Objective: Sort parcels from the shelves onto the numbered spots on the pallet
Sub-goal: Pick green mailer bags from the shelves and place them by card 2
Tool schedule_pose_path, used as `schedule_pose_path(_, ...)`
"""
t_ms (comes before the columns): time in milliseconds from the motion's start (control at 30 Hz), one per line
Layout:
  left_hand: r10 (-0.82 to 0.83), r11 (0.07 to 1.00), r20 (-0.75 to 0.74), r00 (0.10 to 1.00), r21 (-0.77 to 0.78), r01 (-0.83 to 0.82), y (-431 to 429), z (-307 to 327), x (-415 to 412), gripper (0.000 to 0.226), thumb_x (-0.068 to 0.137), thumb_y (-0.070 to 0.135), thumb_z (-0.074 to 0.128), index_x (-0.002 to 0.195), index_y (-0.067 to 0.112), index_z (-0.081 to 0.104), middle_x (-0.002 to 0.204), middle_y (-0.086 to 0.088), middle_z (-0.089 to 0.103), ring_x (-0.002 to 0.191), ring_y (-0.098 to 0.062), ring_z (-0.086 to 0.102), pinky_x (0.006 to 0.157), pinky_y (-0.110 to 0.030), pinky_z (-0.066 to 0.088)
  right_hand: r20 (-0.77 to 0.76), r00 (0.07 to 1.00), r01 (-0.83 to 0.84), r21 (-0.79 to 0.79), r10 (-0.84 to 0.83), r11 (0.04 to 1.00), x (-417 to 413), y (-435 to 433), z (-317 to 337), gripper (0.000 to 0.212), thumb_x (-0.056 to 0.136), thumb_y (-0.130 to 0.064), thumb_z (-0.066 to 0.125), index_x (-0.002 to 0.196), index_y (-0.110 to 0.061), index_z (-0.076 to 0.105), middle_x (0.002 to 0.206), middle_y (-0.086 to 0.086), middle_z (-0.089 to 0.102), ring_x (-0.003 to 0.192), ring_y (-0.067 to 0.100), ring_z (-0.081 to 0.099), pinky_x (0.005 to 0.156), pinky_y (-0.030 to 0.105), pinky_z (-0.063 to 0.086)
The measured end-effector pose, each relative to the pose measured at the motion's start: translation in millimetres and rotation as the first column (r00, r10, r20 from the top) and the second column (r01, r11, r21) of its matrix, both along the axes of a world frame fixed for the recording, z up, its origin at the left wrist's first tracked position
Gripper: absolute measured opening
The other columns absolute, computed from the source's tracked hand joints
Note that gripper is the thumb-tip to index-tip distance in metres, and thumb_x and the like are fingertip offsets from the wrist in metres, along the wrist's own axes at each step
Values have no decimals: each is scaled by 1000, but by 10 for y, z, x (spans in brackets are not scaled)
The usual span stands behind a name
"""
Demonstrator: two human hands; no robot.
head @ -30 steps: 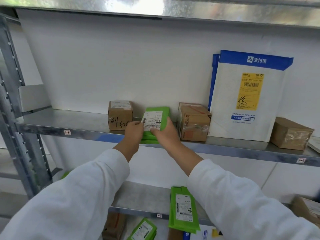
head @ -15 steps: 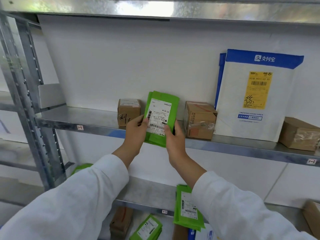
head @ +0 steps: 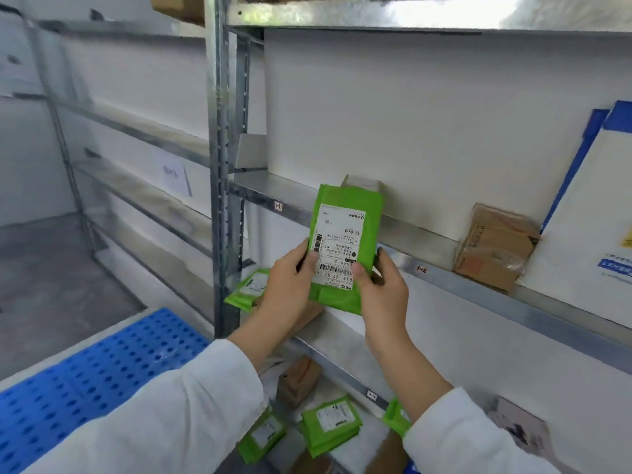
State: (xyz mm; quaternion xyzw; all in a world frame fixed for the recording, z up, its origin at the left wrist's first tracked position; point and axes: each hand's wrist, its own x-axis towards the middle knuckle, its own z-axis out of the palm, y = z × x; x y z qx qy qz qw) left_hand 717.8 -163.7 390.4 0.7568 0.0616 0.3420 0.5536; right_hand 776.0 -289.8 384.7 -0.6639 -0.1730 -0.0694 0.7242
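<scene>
A flat green parcel [head: 345, 248] with a white shipping label is held upright in front of the metal shelf [head: 444, 265]. My left hand [head: 290, 285] grips its lower left edge and my right hand [head: 383, 289] grips its lower right edge, thumbs on the label. A blue perforated pallet [head: 85, 381] lies on the floor at the lower left. No spot numbers are visible on it.
On the shelf stand a small brown box [head: 496, 248], partly a second box [head: 362, 183] behind the parcel, and a large white-and-blue mailer [head: 588, 217]. Lower shelves hold several green parcels [head: 331, 425] and brown boxes [head: 297, 381]. A steel upright [head: 222, 165] stands left.
Both hands lifted the green parcel off the shelf and pulled it toward me. My view swung left, bringing the blue pallet and the upright into sight.
</scene>
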Motion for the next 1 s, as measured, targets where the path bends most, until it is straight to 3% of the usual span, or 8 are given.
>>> schedule_pose_path(67,56,995,-30,998,-75,-58,38,-176,-283,29,99,17,49,125,21,61,106,9,69,90,1,63,74,-12,50,-11,997,-76,-68,75,995,-150,55,-126,36,89,-10,65,123,-22,62,111,-7,70,100,11,67,80,25,57)
schedule_pose_path(233,275,937,-96,957,-197,-289,194,-499,-1102,31,96,20,56,127,19,62,109,7,70,94,-3,66,79,-14,54,-60,955,-295,-184,289,937,-647,361,-493,27,87,-20,68,112,-30,65,106,-12,70,98,9,67,83,30,57)
schedule_pose_path(333,375,882,-149,915,-248,-401,301,-684,-1654,33,95,19,58,128,17,62,109,6,71,95,-5,67,77,-13,54,-111,903,-430,-209,416,878,-1019,561,-696,41,82,-28,73,122,-24,64,112,-10,70,102,8,66,87,33,56)
schedule_pose_path(467,479,804,-194,856,-295,-517,358,-927,-2362,35,94,15,58,130,14,60,115,4,70,98,-2,67,80,-15,54,-178,790,-612,-185,586,769,-1537,793,-900,43,84,-13,73,125,-17,61,111,-8,69,100,4,67,81,22,56)
schedule_pose_path(567,567,737,-194,801,-314,-598,391,-1040,-2802,34,94,13,58,127,20,60,113,8,69,88,5,66,68,-9,53,-201,733,-680,-234,649,695,-1924,996,-1015,40,85,-14,71,123,-22,60,108,-12,69,101,7,66,85,29,57)
schedule_pose_path(700,651,658,-190,735,-340,-672,594,-1141,-3248,36,94,13,58,130,17,59,104,18,68,89,11,65,71,-8,52,-196,675,-730,-322,711,603,-2328,1379,-1066,44,86,-18,70,128,-19,59,114,-8,68,103,11,66,89,40,56)
schedule_pose_path(833,720,594,-186,669,-332,-732,926,-1209,-3707,36,94,14,58,130,16,59,104,17,68,92,11,65,73,-7,51,-196,618,-769,-351,762,534,-2750,1838,-1069,43,86,-17,70,128,-20,59,114,-9,68,104,11,65,89,38,56)
schedule_pose_path(1000,763,526,-221,608,-336,-781,1467,-1352,-4330,34,95,16,58,128,21,61,99,23,69,96,-1,68,82,-21,55,-225,543,-818,-361,809,449,-3337,2519,-1162,43,86,-15,70,128,-18,59,112,-8,68,102,11,66,86,32,57)
